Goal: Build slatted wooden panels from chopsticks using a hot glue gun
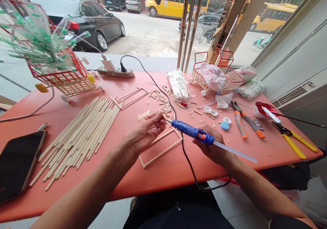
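Head view: right hand (217, 153) wrapped round glue gun (189, 129) over surface (158, 176); left hand (146, 129) pinching, seemingly, a short stick (164, 115) by its nozzle (168, 120). Gun probably light, stiff; hold body, avoid hot tip.

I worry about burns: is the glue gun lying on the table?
No, the right hand holds the glue gun above the table.

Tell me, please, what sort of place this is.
Probably a small craft workspace facing a street: a pile of wooden sticks lies on the table, the right hand holds a blue hot-glue gun, and a yellow bus shows outside.
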The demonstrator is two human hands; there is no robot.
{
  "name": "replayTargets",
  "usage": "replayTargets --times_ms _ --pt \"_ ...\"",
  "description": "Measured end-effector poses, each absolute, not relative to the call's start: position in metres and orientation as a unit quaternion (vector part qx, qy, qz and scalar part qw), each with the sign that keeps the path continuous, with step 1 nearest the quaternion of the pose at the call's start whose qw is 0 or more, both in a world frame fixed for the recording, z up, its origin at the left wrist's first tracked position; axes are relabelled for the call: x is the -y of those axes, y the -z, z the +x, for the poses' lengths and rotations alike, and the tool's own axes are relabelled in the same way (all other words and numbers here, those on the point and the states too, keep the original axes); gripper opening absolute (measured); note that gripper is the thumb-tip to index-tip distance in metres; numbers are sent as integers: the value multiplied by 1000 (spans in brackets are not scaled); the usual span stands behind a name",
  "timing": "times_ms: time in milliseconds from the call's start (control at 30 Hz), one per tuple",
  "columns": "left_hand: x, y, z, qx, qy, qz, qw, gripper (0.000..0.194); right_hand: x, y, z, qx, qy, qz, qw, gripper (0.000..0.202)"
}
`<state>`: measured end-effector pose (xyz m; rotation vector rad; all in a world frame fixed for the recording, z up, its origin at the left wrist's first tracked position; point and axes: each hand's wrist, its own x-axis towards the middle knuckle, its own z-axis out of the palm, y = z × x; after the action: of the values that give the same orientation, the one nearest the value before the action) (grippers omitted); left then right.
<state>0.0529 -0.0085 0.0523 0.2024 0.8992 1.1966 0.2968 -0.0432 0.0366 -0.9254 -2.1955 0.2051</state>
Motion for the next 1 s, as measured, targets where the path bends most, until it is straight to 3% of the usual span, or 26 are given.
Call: replayTargets --times_ms 400,733,1000 --pt "8 -47 51 -408 -543 99 727 27 43 -36 297 860 -37 -346 373 18" --pt "9 -53 52 -419 -537 103 725 25 43 -37 298 858 -62 -353 369 12" --pt "8 -51 52 -431 -534 105 720 25 42 -35 297 859 -58 -346 372 18"
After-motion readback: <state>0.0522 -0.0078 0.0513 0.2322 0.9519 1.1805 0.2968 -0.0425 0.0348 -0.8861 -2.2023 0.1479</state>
